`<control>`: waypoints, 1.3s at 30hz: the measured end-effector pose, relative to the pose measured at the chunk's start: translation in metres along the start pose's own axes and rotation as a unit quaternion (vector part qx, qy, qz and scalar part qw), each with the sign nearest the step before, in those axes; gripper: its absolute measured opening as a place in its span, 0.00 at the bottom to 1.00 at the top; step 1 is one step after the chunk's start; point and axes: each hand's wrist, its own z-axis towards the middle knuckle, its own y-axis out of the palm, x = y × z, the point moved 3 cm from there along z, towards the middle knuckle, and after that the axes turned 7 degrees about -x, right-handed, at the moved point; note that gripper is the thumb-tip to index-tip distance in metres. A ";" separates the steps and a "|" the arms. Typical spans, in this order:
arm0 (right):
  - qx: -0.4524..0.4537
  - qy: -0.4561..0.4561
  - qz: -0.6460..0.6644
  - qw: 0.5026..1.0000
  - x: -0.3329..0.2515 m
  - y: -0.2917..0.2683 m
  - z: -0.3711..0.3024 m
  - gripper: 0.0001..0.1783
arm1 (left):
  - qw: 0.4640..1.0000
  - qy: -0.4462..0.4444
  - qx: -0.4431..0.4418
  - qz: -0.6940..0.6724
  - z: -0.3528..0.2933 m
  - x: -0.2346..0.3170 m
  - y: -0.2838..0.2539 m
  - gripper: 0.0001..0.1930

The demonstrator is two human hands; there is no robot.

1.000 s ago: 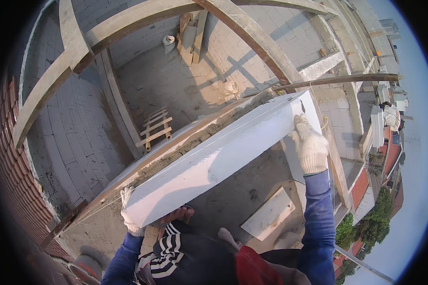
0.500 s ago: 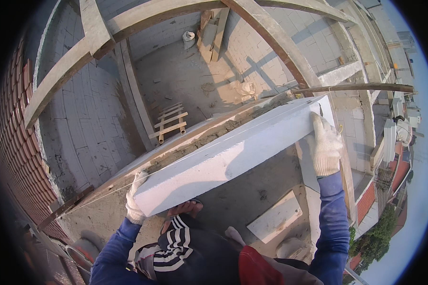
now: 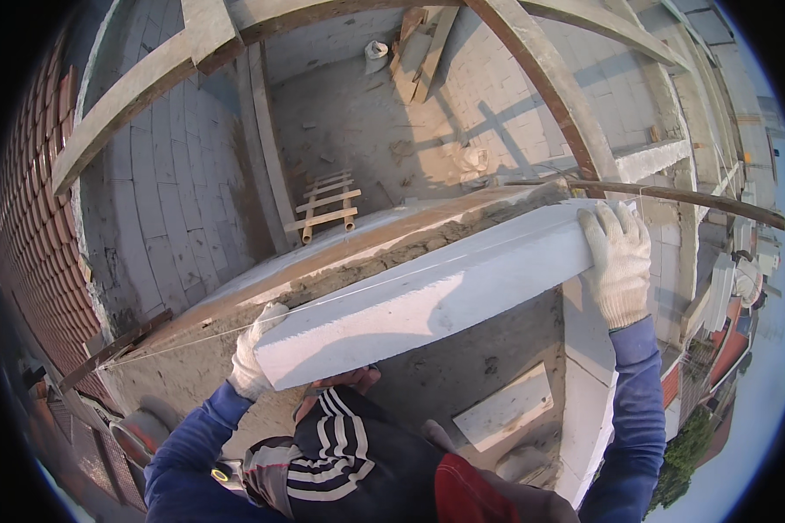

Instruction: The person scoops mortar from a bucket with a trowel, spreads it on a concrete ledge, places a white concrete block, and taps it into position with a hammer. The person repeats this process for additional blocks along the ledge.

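Plainly, the block (image 3: 427, 305) was held along the near side of the wall's (image 3: 166, 370) mortar (image 3: 349, 273); whether any weight was borne by the wall could not be told. For good handling, it was judged, both ends were best kept level and moved together, the long edge trued to the string (image 3: 183, 343) stretched along the wall. The block's long axis was turned roughly parallel to the wall, its ends pointed toward the wall's left and right. These were grasped by the left hand (image 3: 257, 353) and right hand (image 3: 617, 261) respectively. Beyond the wall, a ladder (image 3: 327, 200) was seen.
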 end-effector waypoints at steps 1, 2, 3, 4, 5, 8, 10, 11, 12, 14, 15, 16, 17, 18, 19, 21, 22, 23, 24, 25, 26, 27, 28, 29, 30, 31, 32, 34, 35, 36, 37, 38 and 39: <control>-0.009 -0.005 0.004 1.000 0.002 -0.002 -0.001 0.40 | 0.999 -0.021 0.000 -0.032 0.000 -0.003 0.002 0.27; -0.015 -0.013 0.011 1.000 0.002 -0.001 0.001 0.39 | 0.997 -0.046 0.002 -0.062 -0.003 -0.004 0.004 0.27; -0.022 -0.021 0.017 0.999 0.001 -0.001 0.002 0.39 | 0.993 -0.070 0.004 -0.093 -0.005 -0.006 0.006 0.27; -0.027 -0.022 0.033 0.999 0.001 -0.001 0.004 0.38 | 0.991 -0.061 0.020 -0.119 -0.011 -0.016 0.013 0.27; -0.031 -0.022 0.049 0.998 0.001 -0.002 0.004 0.38 | 0.988 -0.050 0.036 -0.144 -0.010 -0.021 0.018 0.27; -0.051 -0.018 0.077 0.996 0.001 -0.005 0.006 0.37 | 0.997 -0.048 -0.023 -0.064 -0.002 -0.005 0.003 0.28; -0.058 -0.017 0.074 0.995 0.001 -0.003 0.006 0.37 | 0.999 -0.036 -0.033 -0.016 0.001 0.006 -0.005 0.29; -0.058 -0.015 0.062 0.996 0.001 -0.002 0.007 0.37 | 1.000 -0.017 -0.007 -0.024 -0.001 0.005 -0.002 0.30; -0.059 -0.014 0.050 0.997 0.001 0.000 0.007 0.38 | 0.999 0.002 0.018 -0.032 -0.003 0.003 -0.002 0.31; -0.064 -0.009 0.054 0.996 0.003 0.006 0.003 0.39 | 0.995 -0.078 -0.054 -0.023 -0.001 0.000 -0.003 0.34; -0.068 -0.007 0.055 0.996 0.003 0.007 0.000 0.40 | 0.989 -0.118 -0.089 -0.019 0.000 0.000 -0.003 0.35; -0.064 -0.004 0.063 0.996 0.005 0.007 0.001 0.41 | 0.994 -0.086 -0.061 -0.021 -0.002 -0.004 0.000 0.36; -0.058 -0.003 0.074 0.996 0.004 0.005 0.005 0.41 | 0.998 -0.057 -0.030 -0.019 -0.011 -0.014 0.007 0.36; -0.055 0.001 0.082 0.995 0.004 0.003 0.006 0.42 | 0.999 -0.024 -0.002 -0.020 -0.013 -0.019 0.009 0.37; -0.061 0.007 0.075 0.995 0.002 0.002 0.002 0.43 | 1.000 -0.020 0.000 -0.013 -0.017 -0.024 0.013 0.38; -0.072 0.012 0.066 0.995 0.001 0.004 -0.004 0.43 | 1.000 -0.016 0.010 0.004 -0.021 -0.020 0.014 0.39; -0.064 0.020 0.074 0.995 0.003 0.005 -0.002 0.44 | 1.000 -0.023 0.002 0.010 -0.021 -0.020 0.015 0.40; -0.061 0.023 0.086 0.994 0.002 0.007 -0.002 0.45 | 0.999 -0.037 -0.009 0.017 -0.021 -0.017 0.013 0.41; -0.058 0.025 0.101 0.993 -0.001 0.009 -0.003 0.46 | 0.998 -0.052 -0.020 0.024 -0.019 -0.017 0.010 0.41; -0.071 0.035 0.099 0.992 -0.002 0.009 0.000 0.47 | 0.998 -0.054 -0.013 -0.029 -0.025 -0.034 0.020 0.43; -0.088 0.040 0.102 0.990 -0.002 0.009 0.000 0.47 | 0.995 -0.063 -0.007 -0.080 -0.036 -0.053 0.029 0.45; -0.105 0.051 0.104 0.988 -0.002 0.013 -0.002 0.48 | 0.994 -0.074 -0.025 -0.070 -0.032 -0.049 0.027 0.48; -0.120 0.066 0.093 0.986 -0.003 0.019 -0.004 0.49 | 0.986 -0.122 -0.053 -0.103 -0.031 -0.048 0.026 0.49; -0.131 0.084 0.076 0.985 0.001 0.023 -0.008 0.49 | 0.996 -0.087 -0.003 -0.027 -0.030 -0.046 0.025 0.49; -0.140 0.101 0.057 0.983 0.004 0.029 -0.009 0.50 | 0.996 -0.051 0.046 0.051 -0.031 -0.044 0.027 0.49; -0.130 0.084 0.058 0.986 0.006 0.034 -0.008 0.50 | 0.988 -0.011 0.091 0.126 -0.034 -0.040 0.028 0.49; -0.121 0.071 0.055 0.989 0.010 0.039 -0.010 0.51 | 0.985 -0.056 0.108 0.123 -0.039 -0.033 0.028 0.48; -0.122 0.073 0.049 0.989 0.011 0.042 -0.012 0.52 | 0.974 -0.140 0.140 0.113 -0.051 -0.015 0.026 0.46; -0.122 0.073 0.046 0.989 0.011 0.043 -0.012 0.53 | 0.972 -0.147 0.142 0.119 -0.056 -0.017 0.027 0.45; -0.112 0.078 0.045 0.990 0.014 0.048 -0.013 0.54 | 0.969 -0.154 0.145 0.124 -0.061 -0.020 0.029 0.44; -0.111 0.084 0.045 0.989 0.016 0.051 -0.015 0.55 | 0.968 -0.161 0.147 0.129 -0.066 -0.022 0.031 0.43; -0.109 0.089 0.048 0.989 0.015 0.053 -0.014 0.55 | 0.964 -0.162 0.171 0.120 -0.066 -0.014 0.027 0.39; -0.116 0.096 0.052 0.987 0.016 0.053 -0.014 0.56 | 0.967 -0.177 0.145 0.113 -0.067 -0.015 0.028 0.38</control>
